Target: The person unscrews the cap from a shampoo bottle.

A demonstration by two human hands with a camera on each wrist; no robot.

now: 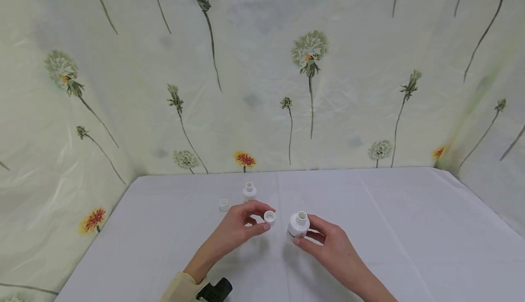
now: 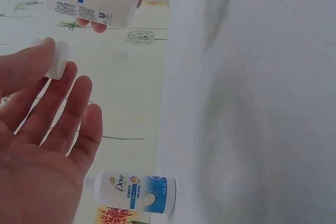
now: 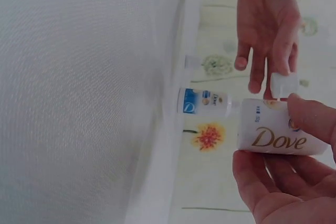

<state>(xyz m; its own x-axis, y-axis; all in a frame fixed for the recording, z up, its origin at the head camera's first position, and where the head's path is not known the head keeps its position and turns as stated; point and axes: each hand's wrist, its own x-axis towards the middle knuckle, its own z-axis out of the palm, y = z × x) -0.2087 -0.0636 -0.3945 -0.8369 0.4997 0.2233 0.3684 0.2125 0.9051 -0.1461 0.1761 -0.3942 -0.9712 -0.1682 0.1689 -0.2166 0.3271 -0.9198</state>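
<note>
Between thumb and fingertips my left hand pinches a small white bottle cap, its hollow side showing in the head view. My right hand grips a white Dove bottle around its body; the neck is uncapped and tilted a little. Cap and bottle are apart, both raised above the table. Behind the left hand a second Dove bottle, with a blue-and-white label in the left wrist view, stands upright and uncapped. Another white cap lies on the table left of it.
A white cloth covers the table, whose far edge meets a hanging sheet printed with dandelions and flowers. The sheet continues along both sides. A dark wrist device sits at the left sleeve.
</note>
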